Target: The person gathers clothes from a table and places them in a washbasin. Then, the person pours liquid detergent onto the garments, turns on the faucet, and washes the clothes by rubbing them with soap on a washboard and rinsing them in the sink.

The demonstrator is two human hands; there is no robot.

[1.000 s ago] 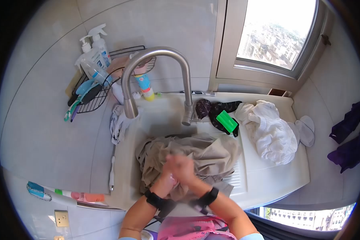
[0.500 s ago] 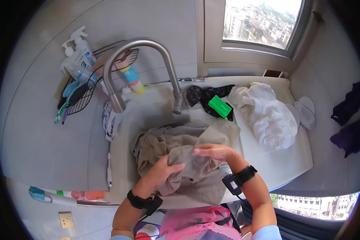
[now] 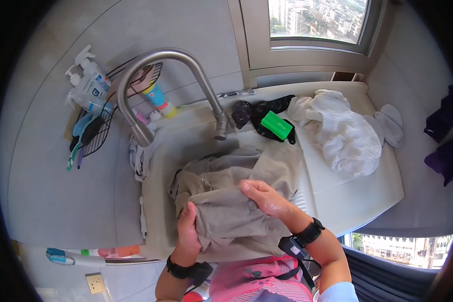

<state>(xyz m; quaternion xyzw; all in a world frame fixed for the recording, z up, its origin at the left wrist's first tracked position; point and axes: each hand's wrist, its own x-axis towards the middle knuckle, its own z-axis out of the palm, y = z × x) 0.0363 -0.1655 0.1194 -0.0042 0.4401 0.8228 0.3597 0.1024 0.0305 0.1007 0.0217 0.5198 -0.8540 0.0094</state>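
Observation:
A wet beige garment (image 3: pixel 226 211) lies bunched in the white sink (image 3: pixel 158 211), its near part drawn up between my hands. My left hand (image 3: pixel 188 229) grips its left edge, thumb on top. Farther right, my right hand (image 3: pixel 264 197) pinches the upper edge, with a little foam on the skin near the thumb. The cloth between them is stretched fairly flat. What lies under the garment is hidden. A green soap bar or box (image 3: pixel 277 125) rests on a black cloth (image 3: pixel 267 111) behind the sink bowl.
A steel faucet (image 3: pixel 201 75) arches over the bowl's left side. White wet clothing (image 3: pixel 340 133) is heaped on the right ledge. At left, a wire rack (image 3: pixel 96 137) holds bottles and brushes. A window (image 3: pixel 317 22) is at the back.
My left hand has shifted left and down, spreading the garment's near part flatter between both hands. My right hand stays near the same spot. The view has tilted slightly.

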